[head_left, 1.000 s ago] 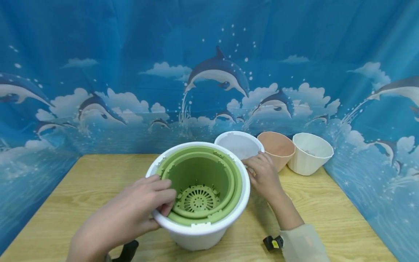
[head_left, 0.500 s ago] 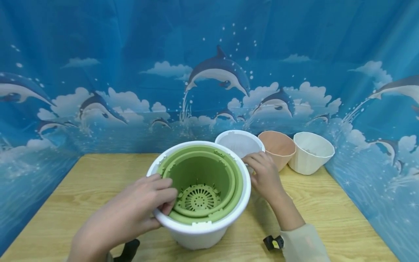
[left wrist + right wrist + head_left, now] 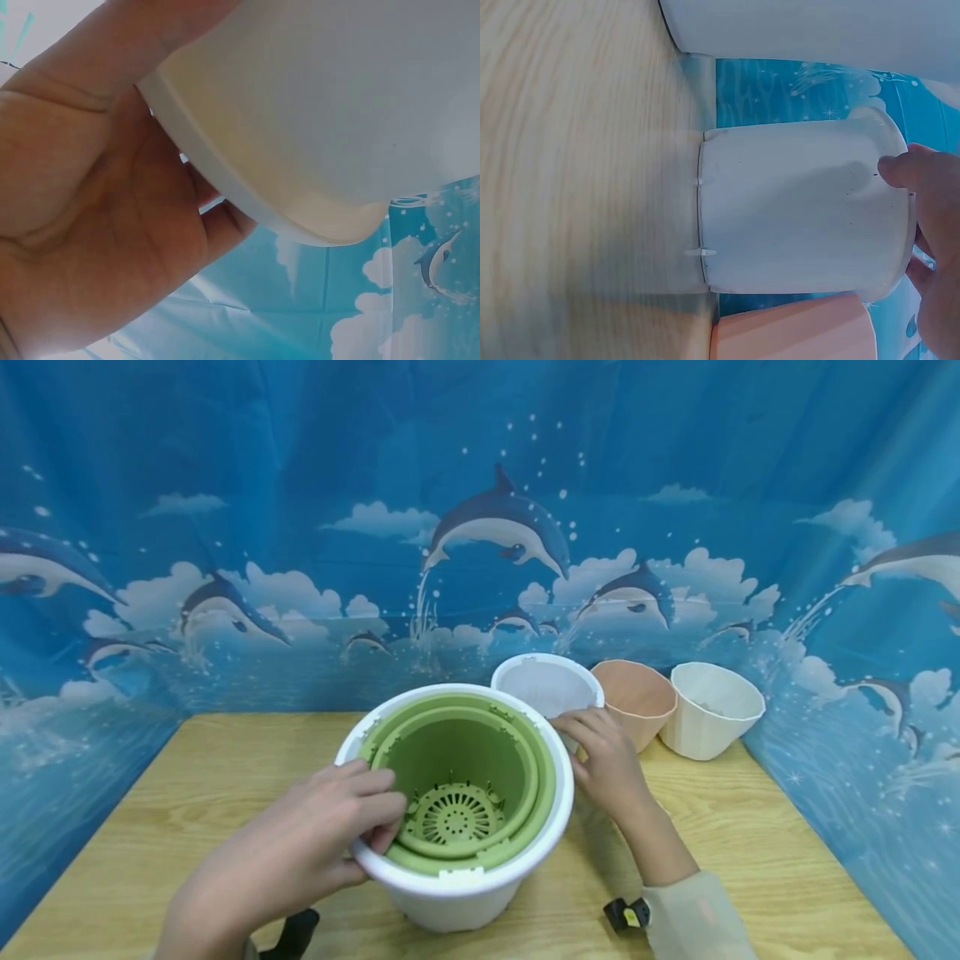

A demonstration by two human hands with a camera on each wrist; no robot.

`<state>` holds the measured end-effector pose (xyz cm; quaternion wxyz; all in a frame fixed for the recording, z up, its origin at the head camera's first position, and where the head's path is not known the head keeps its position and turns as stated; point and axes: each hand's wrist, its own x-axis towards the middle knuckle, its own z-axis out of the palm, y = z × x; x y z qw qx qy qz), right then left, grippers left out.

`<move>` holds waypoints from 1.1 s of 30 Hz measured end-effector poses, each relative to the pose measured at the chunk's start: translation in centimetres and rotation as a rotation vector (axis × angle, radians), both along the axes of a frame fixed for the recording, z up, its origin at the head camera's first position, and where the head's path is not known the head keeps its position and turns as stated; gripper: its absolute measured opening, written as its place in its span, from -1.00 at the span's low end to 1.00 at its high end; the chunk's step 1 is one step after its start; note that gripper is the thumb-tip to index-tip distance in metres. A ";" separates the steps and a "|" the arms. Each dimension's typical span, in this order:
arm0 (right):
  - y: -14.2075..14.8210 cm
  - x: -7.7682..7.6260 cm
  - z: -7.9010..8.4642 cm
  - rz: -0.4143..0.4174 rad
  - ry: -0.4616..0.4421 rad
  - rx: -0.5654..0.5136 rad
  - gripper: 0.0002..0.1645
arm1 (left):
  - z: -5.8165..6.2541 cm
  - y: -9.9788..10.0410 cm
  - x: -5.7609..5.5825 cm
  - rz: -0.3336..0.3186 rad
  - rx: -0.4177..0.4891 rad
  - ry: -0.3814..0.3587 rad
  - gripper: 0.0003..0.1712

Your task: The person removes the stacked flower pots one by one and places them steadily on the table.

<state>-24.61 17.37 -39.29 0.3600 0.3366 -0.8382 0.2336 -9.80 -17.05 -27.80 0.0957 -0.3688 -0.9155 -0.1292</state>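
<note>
A large white pot point(image 3: 459, 900) stands in the middle of the table, with green slotted pots point(image 3: 457, 718) nested inside it. My left hand point(image 3: 322, 827) grips its rim at the near left, fingers curled over the edge and thumb outside; the left wrist view shows that thumb against the white wall point(image 3: 322, 97). Behind and to the right is a smaller white pot point(image 3: 547, 681). Its near rim is pinched by my right hand point(image 3: 603, 760). In the right wrist view, the thumb point(image 3: 900, 169) presses the outside of this upright white pot point(image 3: 802, 210).
A terracotta-coloured pot point(image 3: 637, 697) and a cream faceted pot point(image 3: 708, 710) stand to the right of the smaller white pot. A blue dolphin-print curtain point(image 3: 300, 485) closes off the back and sides of the wooden table point(image 3: 765, 860).
The smaller white pot has shifted slightly back and left, with my right hand on its rim. My left hand and the large white pot stay in place.
</note>
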 end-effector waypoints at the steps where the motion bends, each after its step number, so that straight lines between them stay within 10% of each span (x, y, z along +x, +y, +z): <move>1: 0.0 0.0 0.0 0.001 -0.006 0.001 -0.72 | 0.0 0.0 0.0 -0.002 0.003 0.006 -0.49; 18: -0.2 2.2 3.8 0.074 -0.013 -0.155 -0.72 | -0.5 0.2 -0.8 -0.022 0.031 0.108 -0.52; 25: -2.0 4.8 6.4 0.285 0.015 -0.265 -0.80 | -0.6 0.6 -1.2 -0.030 0.034 0.118 -0.52; 33: -4.0 8.4 7.9 0.509 -0.066 -0.018 -0.70 | -0.8 1.1 -1.3 -0.029 0.033 0.118 -0.53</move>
